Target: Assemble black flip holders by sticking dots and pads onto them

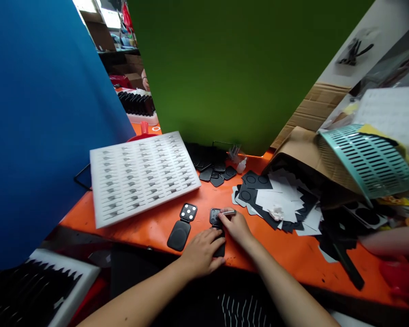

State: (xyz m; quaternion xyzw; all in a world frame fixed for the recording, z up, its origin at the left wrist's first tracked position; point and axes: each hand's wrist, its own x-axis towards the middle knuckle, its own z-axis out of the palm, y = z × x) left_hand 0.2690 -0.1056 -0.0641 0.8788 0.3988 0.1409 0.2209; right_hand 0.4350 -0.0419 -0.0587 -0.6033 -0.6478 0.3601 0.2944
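A black hinged case (215, 218) lies unfolded on the orange table's front part. My left hand (202, 250) rests over its near half, fingers across it and thumb at the near edge, holding it down. In my right hand (237, 229) is a slim silver tool (229, 212), pinched over the case's far half; its exact kind is unclear, and its tip is hidden by the fingers. Left of my hands lies a second unfolded black case (180, 235), whose far half (188, 212) carries several white dots.
A white foam tray (143, 177) with rows of slots stands behind to the left. Black pieces (216, 175) and a small white bottle (241, 165) lie at the back. Cut sheets (282, 200) are piled right, near a teal basket (371, 159). Another person's arm (391, 240) shows far right.
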